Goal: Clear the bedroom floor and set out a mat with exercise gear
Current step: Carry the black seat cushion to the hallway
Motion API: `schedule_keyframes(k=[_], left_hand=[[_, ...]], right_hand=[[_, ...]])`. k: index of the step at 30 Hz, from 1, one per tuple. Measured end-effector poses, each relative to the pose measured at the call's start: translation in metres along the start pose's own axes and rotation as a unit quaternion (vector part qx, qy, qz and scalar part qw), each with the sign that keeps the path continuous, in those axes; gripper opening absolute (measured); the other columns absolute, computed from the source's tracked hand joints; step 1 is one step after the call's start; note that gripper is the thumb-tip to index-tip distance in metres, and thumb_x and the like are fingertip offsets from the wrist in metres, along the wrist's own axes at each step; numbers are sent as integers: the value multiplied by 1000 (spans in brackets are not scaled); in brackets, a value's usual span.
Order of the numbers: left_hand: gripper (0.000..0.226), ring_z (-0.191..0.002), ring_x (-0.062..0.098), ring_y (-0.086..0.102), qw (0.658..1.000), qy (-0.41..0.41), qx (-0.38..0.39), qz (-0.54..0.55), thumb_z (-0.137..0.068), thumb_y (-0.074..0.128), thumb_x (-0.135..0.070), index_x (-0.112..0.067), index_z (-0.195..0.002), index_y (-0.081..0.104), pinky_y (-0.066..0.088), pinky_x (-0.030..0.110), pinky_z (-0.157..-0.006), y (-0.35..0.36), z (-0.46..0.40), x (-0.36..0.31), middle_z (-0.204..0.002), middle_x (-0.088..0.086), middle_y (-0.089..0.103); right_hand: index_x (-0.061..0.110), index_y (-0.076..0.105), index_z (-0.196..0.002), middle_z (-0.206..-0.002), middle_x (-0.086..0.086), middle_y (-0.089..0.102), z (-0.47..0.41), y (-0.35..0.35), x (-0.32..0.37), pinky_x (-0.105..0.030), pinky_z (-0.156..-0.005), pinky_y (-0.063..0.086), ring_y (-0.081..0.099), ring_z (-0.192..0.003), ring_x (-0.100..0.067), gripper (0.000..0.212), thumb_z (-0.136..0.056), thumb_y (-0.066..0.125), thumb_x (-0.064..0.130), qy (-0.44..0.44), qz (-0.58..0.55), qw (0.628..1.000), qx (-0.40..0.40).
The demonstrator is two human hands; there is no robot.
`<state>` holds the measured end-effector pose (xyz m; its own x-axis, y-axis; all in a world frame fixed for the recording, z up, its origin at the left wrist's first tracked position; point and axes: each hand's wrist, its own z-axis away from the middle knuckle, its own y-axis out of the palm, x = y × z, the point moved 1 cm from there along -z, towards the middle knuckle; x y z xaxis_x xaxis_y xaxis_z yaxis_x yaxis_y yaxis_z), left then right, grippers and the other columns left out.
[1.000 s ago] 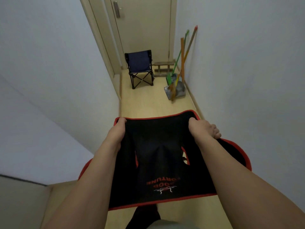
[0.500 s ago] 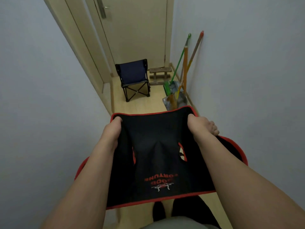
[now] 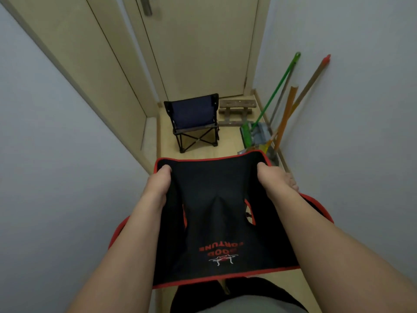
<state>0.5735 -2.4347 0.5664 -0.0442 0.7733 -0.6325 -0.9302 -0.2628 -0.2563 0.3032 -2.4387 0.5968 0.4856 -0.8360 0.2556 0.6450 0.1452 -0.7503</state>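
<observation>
I carry the black chair (image 3: 216, 222) out in front of me down the hallway, left hand (image 3: 158, 188) and right hand (image 3: 276, 184) each pinching its top edge, to free up floor.

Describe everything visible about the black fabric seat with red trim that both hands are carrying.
The black fabric seat with red trim looks like soft cloth piped in red, with upside-down red lettering and a small white emblem near its close edge. Red-edged openings show at both sides, and a crease runs down its middle. It hangs slack in the air above the pale floor, carried in a narrow hallway. The left hand and right hand grip its far corners.
</observation>
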Motion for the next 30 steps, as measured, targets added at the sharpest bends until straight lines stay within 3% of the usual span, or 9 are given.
schedule_keyframes(k=[6,10,13,16,19,22,28,30], left_hand=[[75,-93,39,66,994,-53,-76,-65,-45,53,-73,-28,-103,67,52,56,-84,14,-218,-17,-99,10,72],[91,-107,40,56,987,-52,-82,-124,-52,35,-77,-21,-121,56,44,53,-95,43,-228,-83,-115,12,63],[102,-115,40,53,988,-47,-93,-116,-51,36,-72,-14,-134,46,42,53,-99,64,-274,-110,-125,14,59],[88,-114,41,52,986,-58,-106,-118,-63,42,-64,-12,-134,39,43,54,-99,87,-326,-115,-126,15,56],[77,-113,41,52,983,-66,-119,-122,-73,44,-55,-10,-134,35,42,53,-100,108,-372,-115,-126,17,55],[78,-115,41,51,984,-75,-114,-112,-72,45,-51,-11,-138,32,42,54,-101,126,-413,-102,-130,18,52],[75,-121,41,49,968,-89,-134,-194,-82,49,-49,-6,-142,34,41,44,-95,137,-439,-77,-134,19,51],[76,-125,41,45,962,-81,-135,-221,-82,49,-49,-7,-144,32,39,48,-102,134,-435,-79,-138,19,48]], right_hand=[[7,50,-134,-139,-20,42,-63,16,120,-42,-107,30,39,-128,-37,64,-88,34,50,-9,44,999,6],[8,47,-137,-142,-19,40,-130,50,182,-43,-107,31,38,-129,-38,65,-87,35,48,8,34,999,16],[10,49,-135,-139,-19,42,-185,85,212,-46,-106,36,43,-124,-38,70,-78,37,50,26,1,999,41],[11,52,-133,-133,-18,47,-241,122,225,-48,-101,42,48,-117,-38,79,-66,40,52,54,-23,997,53],[9,49,-136,-138,-19,42,-281,148,237,-47,-104,40,45,-121,-39,77,-71,43,51,61,-11,997,54],[5,48,-136,-139,-20,43,-320,176,239,-46,-104,41,46,-121,-40,75,-74,47,48,61,-3,996,68],[8,57,-126,-124,-17,59,-379,217,211,-46,-97,48,57,-108,-39,86,-56,48,56,62,-25,994,87],[8,55,-129,-126,-17,57,-366,207,218,-46,-100,45,55,-112,-39,91,-54,49,59,67,-4,994,87]])
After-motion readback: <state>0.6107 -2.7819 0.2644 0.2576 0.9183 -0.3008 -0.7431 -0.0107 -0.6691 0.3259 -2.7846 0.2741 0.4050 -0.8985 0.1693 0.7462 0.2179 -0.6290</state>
